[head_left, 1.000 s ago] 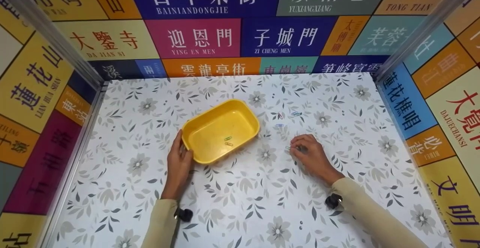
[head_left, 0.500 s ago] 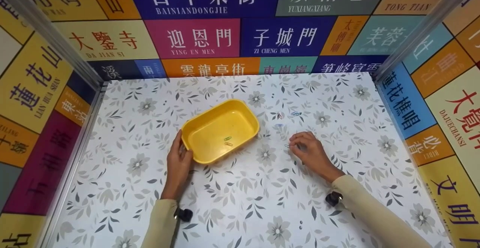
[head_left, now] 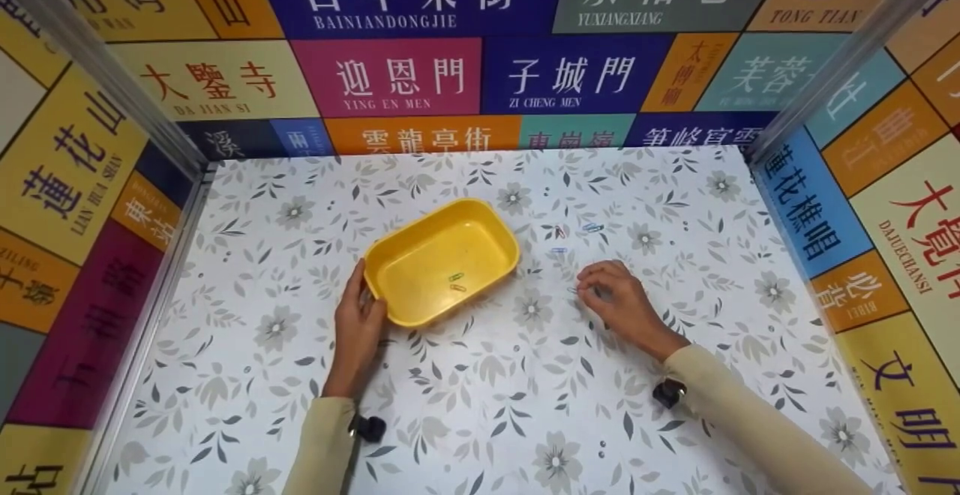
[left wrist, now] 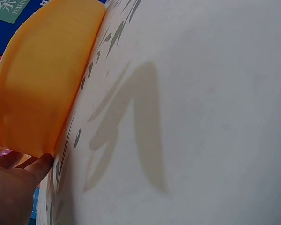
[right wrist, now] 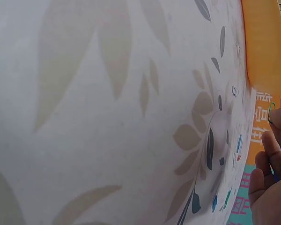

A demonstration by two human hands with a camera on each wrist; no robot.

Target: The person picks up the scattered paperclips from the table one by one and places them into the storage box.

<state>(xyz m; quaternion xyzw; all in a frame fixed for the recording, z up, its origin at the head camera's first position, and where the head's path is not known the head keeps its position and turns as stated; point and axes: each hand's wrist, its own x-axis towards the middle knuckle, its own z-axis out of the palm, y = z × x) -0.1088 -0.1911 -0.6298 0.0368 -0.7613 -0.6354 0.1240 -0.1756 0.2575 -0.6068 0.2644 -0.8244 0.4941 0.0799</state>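
Note:
A yellow plastic basin [head_left: 405,255] rests on the table, with a green paper clip [head_left: 456,277] and an orange paper clip [head_left: 458,288] on its floor. My left hand [head_left: 358,330] grips its left end, thumb by the near corner; the left wrist view shows the basin's outer wall [left wrist: 42,79] against the fingertips. To the basin's right, my right hand [head_left: 619,300] pinches a green paper clip [right wrist: 271,113] between thumb and index finger, with the other fingers bent. Beyond that hand lie a red paper clip [head_left: 559,232], blue and green paper clips [head_left: 592,228] and a blue paper clip [head_left: 559,250].
The white table [head_left: 465,420] has a grey leaf-and-flower print. Upright panels with coloured signs enclose it at the back [head_left: 405,75] and both sides. Each wrist wears a small black camera; the left one [head_left: 369,428] sits just above the tabletop.
My right hand has shifted slightly up in the head view, its fingertips a little to the left, still pinching the paper clip. The left hand and basin have stayed put.

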